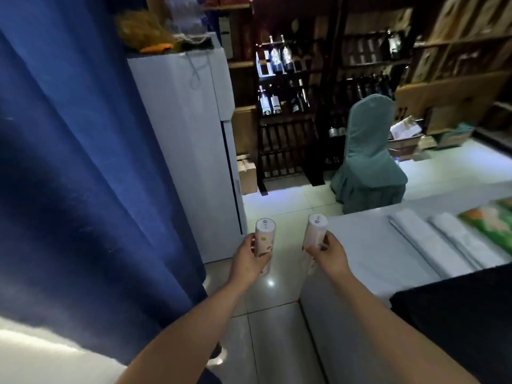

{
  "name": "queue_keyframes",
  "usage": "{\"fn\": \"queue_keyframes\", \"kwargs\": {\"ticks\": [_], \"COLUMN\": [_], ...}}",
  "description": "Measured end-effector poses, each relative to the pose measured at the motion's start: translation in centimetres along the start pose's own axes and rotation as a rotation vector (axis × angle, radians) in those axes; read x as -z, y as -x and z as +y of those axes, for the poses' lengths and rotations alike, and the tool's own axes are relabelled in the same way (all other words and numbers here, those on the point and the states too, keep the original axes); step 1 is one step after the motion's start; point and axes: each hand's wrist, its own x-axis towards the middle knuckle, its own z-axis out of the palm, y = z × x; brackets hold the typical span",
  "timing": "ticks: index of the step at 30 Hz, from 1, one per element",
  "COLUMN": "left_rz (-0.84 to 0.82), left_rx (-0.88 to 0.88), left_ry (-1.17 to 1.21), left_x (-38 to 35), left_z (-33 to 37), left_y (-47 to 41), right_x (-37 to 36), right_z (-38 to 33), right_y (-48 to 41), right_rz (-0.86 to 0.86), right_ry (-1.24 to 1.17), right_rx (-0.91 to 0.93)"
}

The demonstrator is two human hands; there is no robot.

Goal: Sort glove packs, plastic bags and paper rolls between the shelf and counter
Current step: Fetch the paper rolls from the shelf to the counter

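I hold one paper roll in each hand, both upright over the tiled floor. My left hand grips a white roll with small coloured spots. My right hand grips a plain white roll right at the left edge of the white counter. On the counter to the right lie two flat stacks of pale plastic bags and a green printed pack at the frame edge.
A blue curtain fills the left side, with a white cabinet beside it. Dark shelves with bottles stand at the back. A chair in a green cover sits beyond the counter. Cardboard boxes line the right shelves.
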Motion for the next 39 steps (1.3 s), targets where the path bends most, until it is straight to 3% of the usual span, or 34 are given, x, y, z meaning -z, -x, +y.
{"fn": "queue_keyframes", "kwargs": {"ticks": [7, 18, 26, 39], "left_rz": [-0.137, -0.422, -0.668, -1.235], "left_rx": [-0.113, -0.270, -0.344, -0.661], "left_ry": [-0.006, -0.042, -0.088, -0.196], "left_x": [-3.8, -13.7, -21.8, -34.5], "left_z": [4.6, 14.1, 19.0, 25.5], "left_y": [-10.2, -26.1, -32.6, -39.5], "right_x": [3.0, 9.8, 14.5, 14.9], "right_z": [-0.5, 0.8, 2.2, 2.8], "right_y": [-8.0, -22.8, -27.2, -26.2], "right_rz": [0.234, 0.432, 0.654, 1.305], "right_ry": [-0.100, -0.109, -0.169, -0.295], "right_rx": [-0.042, -0.121, -0.192, -0.318]}}
